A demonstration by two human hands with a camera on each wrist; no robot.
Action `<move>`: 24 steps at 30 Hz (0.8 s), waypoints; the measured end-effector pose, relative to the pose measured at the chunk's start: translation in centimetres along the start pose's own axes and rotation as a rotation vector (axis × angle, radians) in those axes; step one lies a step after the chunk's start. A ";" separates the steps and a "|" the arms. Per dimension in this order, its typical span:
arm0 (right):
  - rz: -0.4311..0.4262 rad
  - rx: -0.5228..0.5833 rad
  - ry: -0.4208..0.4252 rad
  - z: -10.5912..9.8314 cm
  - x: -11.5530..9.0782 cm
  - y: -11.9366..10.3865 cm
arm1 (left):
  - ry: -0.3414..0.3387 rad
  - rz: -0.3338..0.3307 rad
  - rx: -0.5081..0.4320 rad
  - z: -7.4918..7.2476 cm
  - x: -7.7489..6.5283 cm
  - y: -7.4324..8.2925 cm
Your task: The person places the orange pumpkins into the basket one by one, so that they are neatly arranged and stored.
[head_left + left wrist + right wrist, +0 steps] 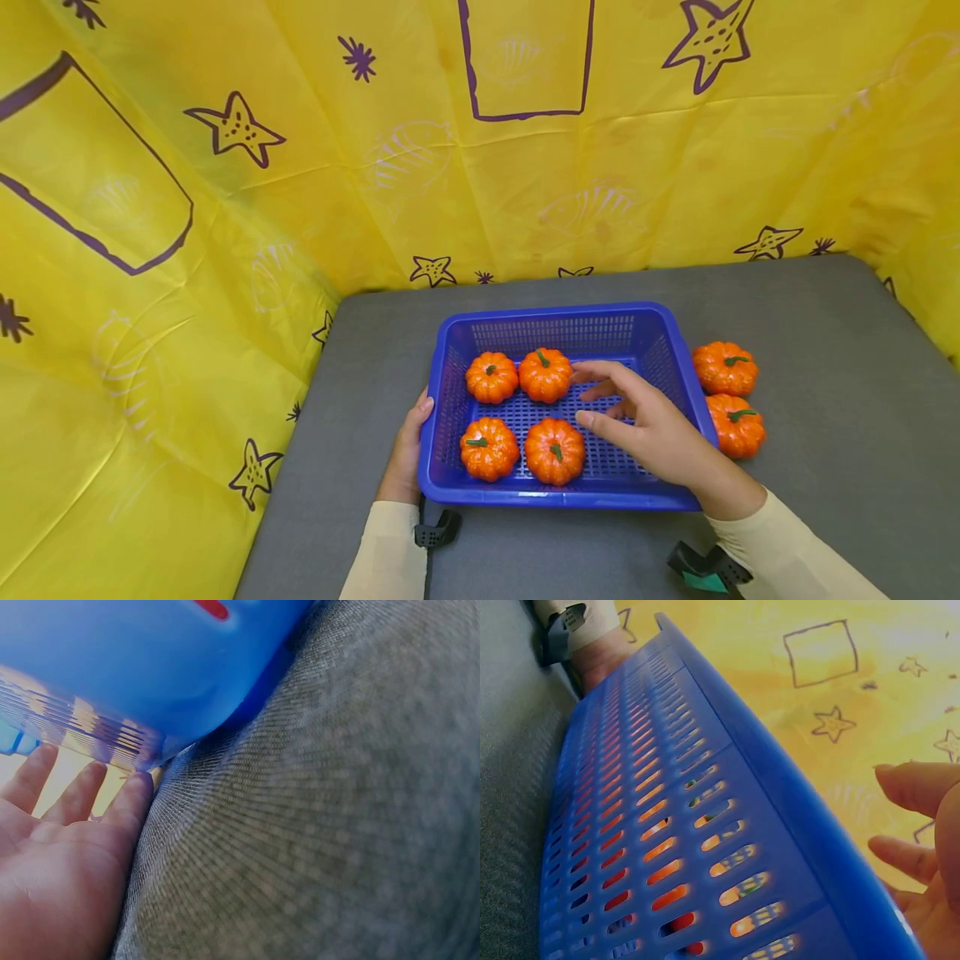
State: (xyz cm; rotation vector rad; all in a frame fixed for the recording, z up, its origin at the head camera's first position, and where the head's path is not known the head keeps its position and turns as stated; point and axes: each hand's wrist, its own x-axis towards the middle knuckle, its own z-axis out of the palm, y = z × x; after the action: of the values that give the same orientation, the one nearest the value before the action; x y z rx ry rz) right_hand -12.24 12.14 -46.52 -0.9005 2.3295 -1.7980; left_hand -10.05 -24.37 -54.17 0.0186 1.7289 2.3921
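Observation:
A blue plastic basket (555,498) with slotted walls stands on the grey table. Inside its left half sit small orange pumpkins with green stems: a back pair, one pumpkin (492,377) beside another pumpkin (545,375), and a front pair, one pumpkin (489,449) beside another pumpkin (555,452). My left hand (408,446) rests against the basket's left side, thumb at the rim; its fingers (75,795) look fairly straight against the wall in the left wrist view. Over the basket's right half, my right hand (648,425) hovers with fingers apart, holding nothing, fingertips near the back-right pumpkin.
Outside the basket's right wall lie two more pumpkins, a rear pumpkin (726,368) and a front pumpkin (737,426). Grey cloth covers the table (840,350). A yellow patterned curtain (517,192) rises behind and along the left side.

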 end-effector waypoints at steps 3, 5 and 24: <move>-0.020 0.020 0.007 -0.1 -0.1 -0.1 | -0.003 0.005 -0.004 0.0 0.0 0.0; -0.023 0.035 0.009 -0.2 -0.2 -0.3 | -0.008 0.008 -0.011 0.0 0.0 0.0; -0.077 0.029 0.062 -1.2 -0.8 -0.8 | -0.010 0.010 -0.009 -0.1 0.1 -0.1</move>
State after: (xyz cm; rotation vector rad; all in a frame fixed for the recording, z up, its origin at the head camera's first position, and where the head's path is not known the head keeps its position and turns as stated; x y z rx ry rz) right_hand -11.73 13.47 -45.68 -0.9564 2.3292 -1.9107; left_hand -10.13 -24.42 -54.27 0.0383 1.7181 2.4024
